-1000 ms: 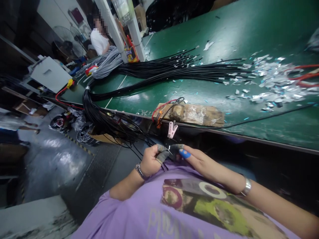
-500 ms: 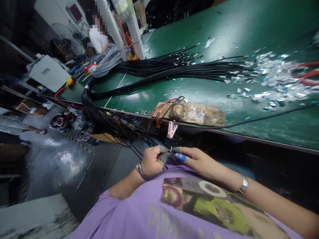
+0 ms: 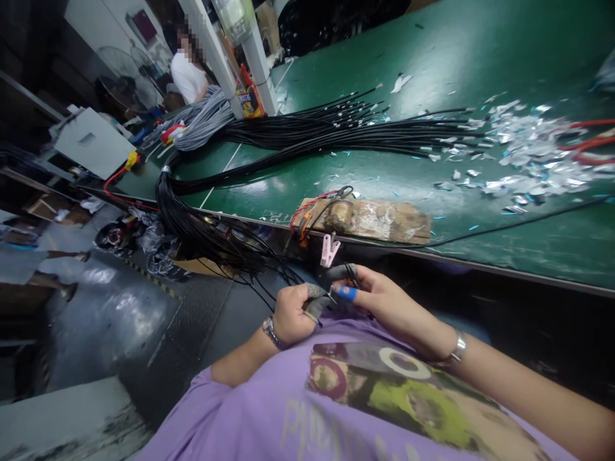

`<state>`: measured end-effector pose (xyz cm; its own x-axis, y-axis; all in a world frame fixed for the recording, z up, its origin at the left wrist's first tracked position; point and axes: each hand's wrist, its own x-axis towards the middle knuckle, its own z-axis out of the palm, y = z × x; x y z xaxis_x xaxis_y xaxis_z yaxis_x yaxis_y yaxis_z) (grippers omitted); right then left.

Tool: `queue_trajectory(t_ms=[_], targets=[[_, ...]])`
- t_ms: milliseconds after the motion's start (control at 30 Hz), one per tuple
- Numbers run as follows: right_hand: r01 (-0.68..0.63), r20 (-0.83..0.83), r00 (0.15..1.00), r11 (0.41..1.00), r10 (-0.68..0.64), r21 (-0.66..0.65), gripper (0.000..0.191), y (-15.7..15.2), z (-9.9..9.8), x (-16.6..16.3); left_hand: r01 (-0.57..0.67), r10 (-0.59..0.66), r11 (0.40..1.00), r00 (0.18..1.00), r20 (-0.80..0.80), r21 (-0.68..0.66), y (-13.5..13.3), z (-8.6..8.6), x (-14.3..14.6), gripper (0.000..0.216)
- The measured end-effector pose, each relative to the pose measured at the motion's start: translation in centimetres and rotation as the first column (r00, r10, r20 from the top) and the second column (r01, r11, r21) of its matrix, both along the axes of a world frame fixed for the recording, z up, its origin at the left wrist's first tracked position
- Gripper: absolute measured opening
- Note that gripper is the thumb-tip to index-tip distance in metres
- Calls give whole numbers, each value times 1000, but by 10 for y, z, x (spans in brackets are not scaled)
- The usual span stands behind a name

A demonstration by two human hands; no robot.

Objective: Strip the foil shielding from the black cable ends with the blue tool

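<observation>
Just above my lap, my left hand (image 3: 295,312) is closed in a pinch, with grey coverings on the thumb and finger. Between them is the end of a thin black cable, and a small pale tip (image 3: 331,296) sticks out to the right. Facing it, my right hand (image 3: 384,298) has blue tape round the thumb and a grey cover on the forefinger. Its fingers are bent round thin dark cable (image 3: 354,275), partly hidden. From the left, a thick bundle of black cables (image 3: 168,198) hangs over the table edge toward my left hand.
The green table (image 3: 418,186) carries more black cables, grey cables (image 3: 206,118) and foil scraps (image 3: 528,153). At its front edge are a wooden board (image 3: 384,221) and a pink clothespin (image 3: 329,250). A person in white (image 3: 188,77) is at the back left.
My right forefinger has lifted up and away from the pinch, showing dark cable behind it. My left hand stays almost in place. At the far left, someone's legs have shifted.
</observation>
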<state>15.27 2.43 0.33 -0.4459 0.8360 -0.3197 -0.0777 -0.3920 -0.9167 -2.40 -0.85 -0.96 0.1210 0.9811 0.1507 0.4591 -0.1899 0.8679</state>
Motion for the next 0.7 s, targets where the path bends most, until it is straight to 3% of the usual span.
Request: queue_trajectory(t_ms=[133, 267, 467, 633, 700], targets=[[4, -13, 1000, 1000, -4, -16, 41, 1, 3, -3, 32, -29, 999, 996, -89, 31, 0, -3, -1, 16], [-76, 73, 995, 977, 63, 198, 35, 5, -2, 1, 81, -75, 992, 995, 59, -100, 1, 2, 1, 25], [-234, 322, 944, 826, 67, 513, 30, 3, -8, 6, 101, 54, 904, 937, 345, -415, 2, 6, 7, 45], [-371, 464, 884, 697, 61, 614, 26, -1, -8, 12, 50, 128, 887, 928, 349, -459, 2, 8, 9, 51], [-402, 530, 848, 653, 1, 642, 28, -1, -7, 15, 57, 129, 881, 926, 355, -469, 3, 9, 8, 51]])
